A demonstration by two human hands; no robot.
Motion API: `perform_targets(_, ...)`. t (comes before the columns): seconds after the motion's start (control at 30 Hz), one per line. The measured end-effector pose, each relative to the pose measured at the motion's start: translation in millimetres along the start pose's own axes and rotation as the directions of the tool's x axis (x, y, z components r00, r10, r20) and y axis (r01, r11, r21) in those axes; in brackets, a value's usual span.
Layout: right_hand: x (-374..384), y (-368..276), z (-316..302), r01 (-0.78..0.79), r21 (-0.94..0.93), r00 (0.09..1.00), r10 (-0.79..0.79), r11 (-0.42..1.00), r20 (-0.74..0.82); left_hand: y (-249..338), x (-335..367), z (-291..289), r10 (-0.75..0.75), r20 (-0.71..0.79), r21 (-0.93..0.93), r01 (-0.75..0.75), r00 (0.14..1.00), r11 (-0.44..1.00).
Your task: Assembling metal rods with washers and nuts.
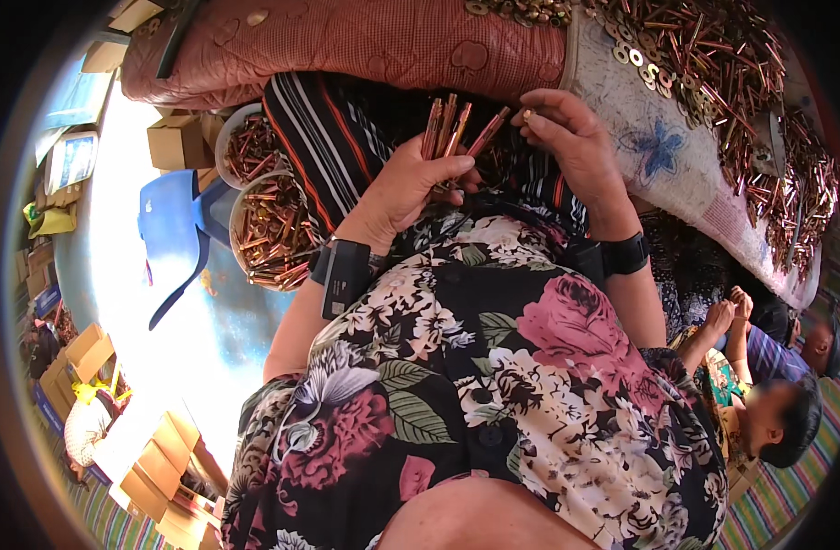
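Note:
My left hand point(406, 188) is closed round several slim, copper-coloured metal bolts point(455, 133), their ends fanning upward above the thumb. One of them leans to the right, toward my other hand. My right hand point(580, 142) pinches a small brass-coloured piece, which looks like a nut point(529, 115), between thumb and fingertips, a little apart from the leaning bolt. Both hands are held over my lap, above striped cloth point(314, 147). The lower ends of the bolts are hidden by my left fingers.
A padded surface point(346, 46) lies ahead, with heaped bolts point(722, 82) and washers point(635, 57) to the right. At my left stand two buckets point(239, 206) of bolts beside a blue plastic chair point(174, 220). Cardboard boxes point(159, 467) are further left; other people point(759, 385) sit at right.

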State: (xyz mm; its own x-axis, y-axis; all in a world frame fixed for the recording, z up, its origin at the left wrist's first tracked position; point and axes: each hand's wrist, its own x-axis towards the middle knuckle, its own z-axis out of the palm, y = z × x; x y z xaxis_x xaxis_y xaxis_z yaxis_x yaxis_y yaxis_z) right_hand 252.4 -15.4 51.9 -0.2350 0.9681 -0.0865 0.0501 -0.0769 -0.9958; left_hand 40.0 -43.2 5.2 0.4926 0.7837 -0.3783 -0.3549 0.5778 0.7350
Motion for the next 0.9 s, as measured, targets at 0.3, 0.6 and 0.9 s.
perform_targets(0.3,-0.9,4.5,-2.4,-0.051,0.128,0.999,0.051,0.991,0.003,-1.8,-1.1,0.8,0.041,0.007,0.006,-0.041,0.999,0.999)
perform_targets(0.6,-1.4,2.0,5.2,-0.043,0.062,0.999,0.042,0.997,0.026,-3.4,-0.2,2.6,0.019,0.041,-0.023,-0.018,0.999,1.000)
perform_targets(0.9,3.5,10.0,-1.5,-0.032,0.001,0.994,0.032,0.999,0.106,-2.9,-0.3,-2.7,-0.006,0.046,-0.024,0.007,0.999,1.000)
